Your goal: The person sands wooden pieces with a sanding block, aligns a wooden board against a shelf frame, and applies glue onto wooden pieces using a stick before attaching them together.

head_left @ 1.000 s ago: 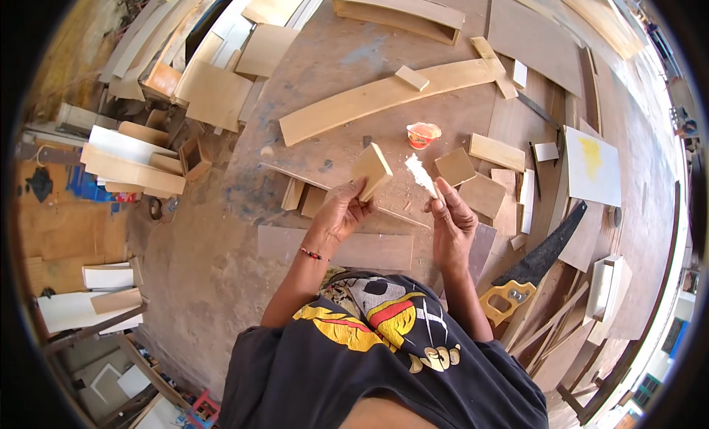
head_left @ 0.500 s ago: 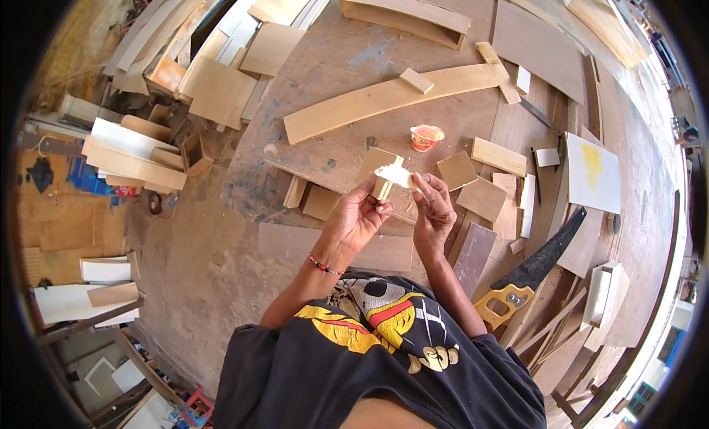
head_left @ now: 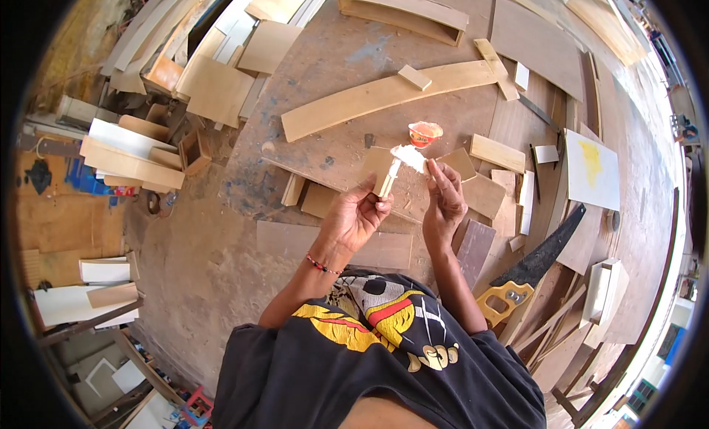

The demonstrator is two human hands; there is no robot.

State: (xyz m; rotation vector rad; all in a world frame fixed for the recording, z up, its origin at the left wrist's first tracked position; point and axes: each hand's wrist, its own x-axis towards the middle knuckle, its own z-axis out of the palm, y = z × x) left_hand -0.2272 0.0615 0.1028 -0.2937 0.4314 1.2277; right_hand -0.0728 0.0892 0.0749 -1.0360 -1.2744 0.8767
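My left hand (head_left: 356, 216) grips a small wooden block (head_left: 378, 169) by its lower end, with its narrow edge turned up. White paste shows along that edge. My right hand (head_left: 444, 201) pinches a thin applicator coated with white paste (head_left: 411, 158), whose far end touches the top of the block's edge. Just beyond the paste stands a small red and white cup (head_left: 425, 134) on the wooden work surface (head_left: 332, 159). The applicator's handle end is hidden in my fingers.
A long board (head_left: 347, 104) lies beyond the cup, with a small block (head_left: 414, 77) on it. On the right are a handsaw (head_left: 543, 252), wood offcuts (head_left: 498, 153) and a yellow-stained panel (head_left: 593, 170). More boards (head_left: 218, 89) are stacked at the left.
The paste-covered applicator has come over to the block, then moved up along its edge. White paste now shows on the edge. My left hand has turned the block edge-up.
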